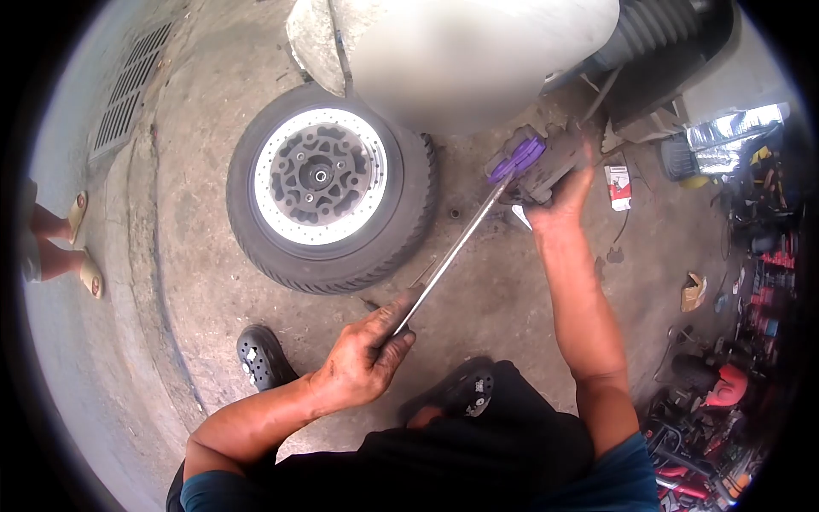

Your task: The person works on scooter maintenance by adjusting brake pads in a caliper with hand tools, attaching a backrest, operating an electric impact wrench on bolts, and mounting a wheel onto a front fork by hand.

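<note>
Altogether, left hand [363, 354] gripping one metal rod [455, 255], right hand [565, 203] grasping one purple-and-gray part [520, 160], one wheel [320, 176] nearby

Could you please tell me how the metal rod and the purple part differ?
Color: the metal rod is silvery, while the purple part is vivid violet.
Shape: the rod is long, thin and straight; the purple part is shorter and chunkier.
Hold: the left hand grips the rod, whereas the purple part sits on a dark assembly held by the right hand.
Shared: both are off the ground.
</note>
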`<action>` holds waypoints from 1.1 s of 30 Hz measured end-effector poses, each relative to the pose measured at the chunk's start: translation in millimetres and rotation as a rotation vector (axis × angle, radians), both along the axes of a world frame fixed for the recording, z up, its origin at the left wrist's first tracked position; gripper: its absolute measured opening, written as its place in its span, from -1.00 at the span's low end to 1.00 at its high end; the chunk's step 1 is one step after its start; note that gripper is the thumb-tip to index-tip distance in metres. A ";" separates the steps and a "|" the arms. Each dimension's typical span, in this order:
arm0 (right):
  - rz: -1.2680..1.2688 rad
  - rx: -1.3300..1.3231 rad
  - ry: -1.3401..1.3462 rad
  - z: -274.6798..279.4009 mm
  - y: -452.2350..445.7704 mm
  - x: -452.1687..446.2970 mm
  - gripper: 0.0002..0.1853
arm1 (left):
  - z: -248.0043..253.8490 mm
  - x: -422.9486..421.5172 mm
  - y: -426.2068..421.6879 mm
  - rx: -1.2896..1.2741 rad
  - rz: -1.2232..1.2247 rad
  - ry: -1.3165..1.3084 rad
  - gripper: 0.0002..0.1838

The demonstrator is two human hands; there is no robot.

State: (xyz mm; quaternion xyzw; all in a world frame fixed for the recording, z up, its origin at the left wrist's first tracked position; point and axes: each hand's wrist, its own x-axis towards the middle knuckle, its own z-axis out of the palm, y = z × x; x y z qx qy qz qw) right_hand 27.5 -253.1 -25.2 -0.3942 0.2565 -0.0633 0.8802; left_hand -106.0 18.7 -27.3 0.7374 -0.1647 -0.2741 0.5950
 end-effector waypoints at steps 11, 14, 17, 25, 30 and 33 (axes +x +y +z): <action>-0.033 -0.038 -0.066 -8.7 -2.4 0.7 -0.55 | 42.0 8.6 -4.3 0.055 0.066 0.133 -0.53; -0.108 -0.120 -0.002 1.9 11.7 -4.2 -0.56 | 44.4 4.3 -10.3 0.043 0.105 0.054 -0.53; -0.050 -0.178 -0.041 -8.2 8.4 -5.2 -0.56 | 57.6 4.6 -18.1 0.066 0.150 0.299 -0.52; -0.054 -0.091 -0.130 -17.0 1.2 -8.9 -0.63 | 65.1 5.8 -13.1 0.055 0.154 0.359 -0.50; -0.096 -0.045 -0.182 -22.1 3.2 -5.5 -0.62 | 49.5 -21.9 -33.6 -0.036 0.279 0.300 -0.52; -0.055 -0.069 -0.239 -20.8 3.3 -12.4 -0.64 | 57.6 -11.6 -26.4 0.018 0.244 0.389 -0.50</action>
